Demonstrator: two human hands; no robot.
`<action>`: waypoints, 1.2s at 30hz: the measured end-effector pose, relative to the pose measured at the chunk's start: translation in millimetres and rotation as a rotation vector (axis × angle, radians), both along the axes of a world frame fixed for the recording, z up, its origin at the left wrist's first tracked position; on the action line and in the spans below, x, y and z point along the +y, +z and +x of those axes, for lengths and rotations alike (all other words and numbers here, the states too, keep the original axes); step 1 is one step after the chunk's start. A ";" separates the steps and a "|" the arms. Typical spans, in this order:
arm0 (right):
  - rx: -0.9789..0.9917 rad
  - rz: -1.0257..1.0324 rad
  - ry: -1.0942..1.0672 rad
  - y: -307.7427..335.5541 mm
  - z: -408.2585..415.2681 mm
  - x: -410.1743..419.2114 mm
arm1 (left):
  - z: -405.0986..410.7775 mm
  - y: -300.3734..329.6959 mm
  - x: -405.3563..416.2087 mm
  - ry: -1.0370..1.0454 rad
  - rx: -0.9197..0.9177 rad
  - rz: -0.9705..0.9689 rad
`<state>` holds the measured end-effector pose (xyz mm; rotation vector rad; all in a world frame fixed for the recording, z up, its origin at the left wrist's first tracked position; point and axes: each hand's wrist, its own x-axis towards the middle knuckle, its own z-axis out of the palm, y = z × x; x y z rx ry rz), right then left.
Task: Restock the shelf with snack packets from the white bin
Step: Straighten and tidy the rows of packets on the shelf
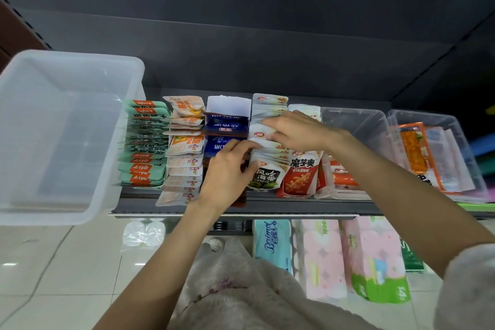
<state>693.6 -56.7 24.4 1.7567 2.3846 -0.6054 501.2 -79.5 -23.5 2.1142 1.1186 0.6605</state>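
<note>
Snack packets (263, 142) stood in rows on the shelf (241, 207); left hand (227, 166) and right hand (297, 131) each pinched white packets. White bin (61, 136) sat left.

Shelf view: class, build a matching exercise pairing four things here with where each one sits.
Things:
1. white bin
2. green packets
3. red packet
4. pink tissue rolls

Places:
A. below the shelf, on the floor
B. far left, empty
C. row next to the bin
D. front of shelf, right of the left hand

Pairs: 1-B, 2-C, 3-D, 4-A
</note>
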 end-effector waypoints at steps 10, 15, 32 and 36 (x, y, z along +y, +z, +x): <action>-0.031 0.193 -0.069 9.2 -3.5 -11.6 | 2.4 2.5 -1.1 0.011 -0.071 -0.103; 0.204 0.502 -0.415 27.8 -0.3 -41.1 | 10.1 6.1 -9.0 0.090 -0.114 -0.187; 0.424 0.260 -0.816 -35.9 -52.4 -89.5 | 13.9 6.5 -18.5 0.031 -0.109 -0.444; 0.378 0.396 -0.773 -15.4 -28.8 -87.8 | 8.6 28.3 -23.6 -0.040 0.137 -0.300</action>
